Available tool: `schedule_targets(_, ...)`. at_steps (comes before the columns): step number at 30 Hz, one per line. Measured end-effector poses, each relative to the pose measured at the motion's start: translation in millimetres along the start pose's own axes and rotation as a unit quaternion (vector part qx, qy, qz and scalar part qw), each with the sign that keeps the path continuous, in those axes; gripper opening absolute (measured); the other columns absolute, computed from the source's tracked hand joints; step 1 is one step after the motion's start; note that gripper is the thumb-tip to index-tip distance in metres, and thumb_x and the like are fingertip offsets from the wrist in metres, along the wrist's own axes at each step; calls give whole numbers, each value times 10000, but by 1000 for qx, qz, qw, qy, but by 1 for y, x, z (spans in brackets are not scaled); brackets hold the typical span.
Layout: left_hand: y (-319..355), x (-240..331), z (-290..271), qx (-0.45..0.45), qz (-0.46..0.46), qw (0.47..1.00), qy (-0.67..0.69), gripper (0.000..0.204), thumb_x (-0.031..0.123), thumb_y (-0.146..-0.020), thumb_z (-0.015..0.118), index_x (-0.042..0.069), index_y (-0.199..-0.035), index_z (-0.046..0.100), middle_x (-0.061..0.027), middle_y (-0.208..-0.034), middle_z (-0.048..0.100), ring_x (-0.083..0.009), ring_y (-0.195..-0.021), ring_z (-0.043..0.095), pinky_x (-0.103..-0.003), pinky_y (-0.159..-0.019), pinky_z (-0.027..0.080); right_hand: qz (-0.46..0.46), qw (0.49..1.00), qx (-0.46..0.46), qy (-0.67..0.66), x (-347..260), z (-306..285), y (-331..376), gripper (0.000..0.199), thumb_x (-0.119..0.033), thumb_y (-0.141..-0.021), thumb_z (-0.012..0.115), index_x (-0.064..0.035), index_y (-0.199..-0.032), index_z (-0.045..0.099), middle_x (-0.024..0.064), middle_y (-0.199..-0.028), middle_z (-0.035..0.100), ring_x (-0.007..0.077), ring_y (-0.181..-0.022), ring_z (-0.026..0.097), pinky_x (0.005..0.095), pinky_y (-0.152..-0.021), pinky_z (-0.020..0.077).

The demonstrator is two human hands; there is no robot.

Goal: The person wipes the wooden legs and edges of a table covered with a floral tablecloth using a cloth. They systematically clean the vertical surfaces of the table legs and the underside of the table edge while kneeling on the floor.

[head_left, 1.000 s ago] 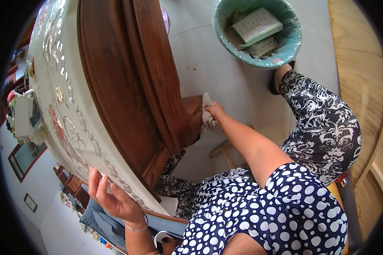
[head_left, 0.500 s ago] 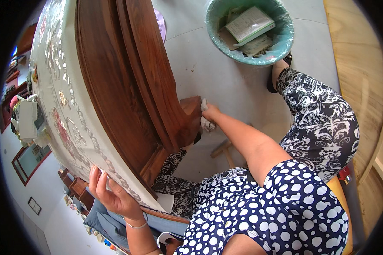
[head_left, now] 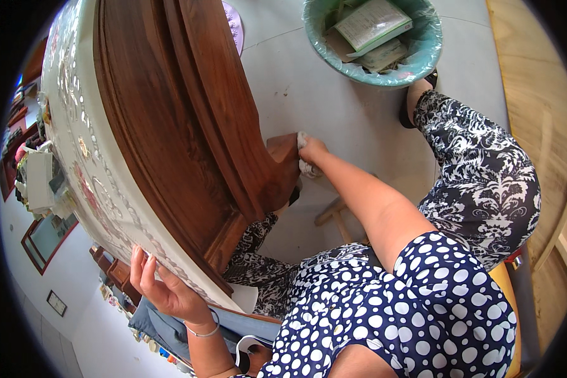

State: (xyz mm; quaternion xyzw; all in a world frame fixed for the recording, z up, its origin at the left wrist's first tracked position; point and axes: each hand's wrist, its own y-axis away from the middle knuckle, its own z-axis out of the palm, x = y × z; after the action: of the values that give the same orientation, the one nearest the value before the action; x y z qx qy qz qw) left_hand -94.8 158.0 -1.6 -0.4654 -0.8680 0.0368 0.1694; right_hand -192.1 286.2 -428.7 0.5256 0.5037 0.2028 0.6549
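A pale, greyish cloth [head_left: 310, 169] is bunched in my right hand [head_left: 313, 151], whose fingers are closed on it. The cloth presses against the end of a dark brown, curved wooden table foot [head_left: 283, 151], low near the floor. Up on the tabletop, my left hand [head_left: 167, 286] lies at the edge of a cream tablecloth [head_left: 129, 214] with embossed flower patterns. Its fingers are stretched out, and nothing shows in them. Below the tablecloth runs the table's broad wooden side panel [head_left: 164, 126].
A teal bin [head_left: 378, 79] lined with clear plastic holds a white-and-green box [head_left: 373, 26]. My patterned trouser leg [head_left: 479, 183] is bent beside it. A wooden stool-like frame [head_left: 337, 217] stands under my right arm. A purple object [head_left: 235, 25] lies beyond the table.
My right hand and the cloth have shifted slightly up along the end of the table foot; less cloth hangs below the hand. My left hand stays at the tabletop edge. The view has shifted a little.
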Motion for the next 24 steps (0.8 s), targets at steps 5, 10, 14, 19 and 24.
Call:
schedule_targets(5,-1,-2,3,12,7,1000,7,174,99,-1015,477,50,-1143,585,-139,-1308,527,-264,-1253,505,-398,-1087,398,-72,994,77,-39,-1,-1,-24,602,-155,-761,628,-122,-1354,532,219,-1263,606,392,-1150,584,423,-969,480)
schedule_targets(10,2,-2,1,13,2,1000,-6,172,95,-1015,478,45,-1139,586,-143,-1304,533,-266,-1248,513,-399,-1080,407,-29,999,-15,-19,7,1,-21,530,-154,-772,665,-93,-1292,582,164,-1119,678,333,-1044,639,409,-915,498)
schedule_targets(14,-1,-2,2,19,15,1000,5,169,86,-1014,487,29,-1136,588,-145,-1297,543,-266,-1237,522,-397,-1073,415,21,996,-78,-37,30,17,-29,467,-190,-785,715,-24,-1213,628,160,-1140,676,298,-1023,651,410,-848,527)
schedule_targets(19,-1,-1,5,31,28,999,20,164,66,-1006,505,14,-1133,593,-149,-1291,554,-263,-1227,525,-392,-1073,395,27,997,-68,17,21,22,-7,507,-174,-778,715,-10,-1245,602,176,-1172,659,318,-1041,648,417,-860,532)
schedule_targets(24,-4,0,4,43,44,998,-7,176,7,-963,526,-14,-1110,619,-146,-1250,595,-259,-1190,542,-380,-1054,388,-10,994,-78,79,-3,9,25,582,-162,-762,710,-18,-1304,553,196,-1215,640,346,-1092,633,427,-889,526)
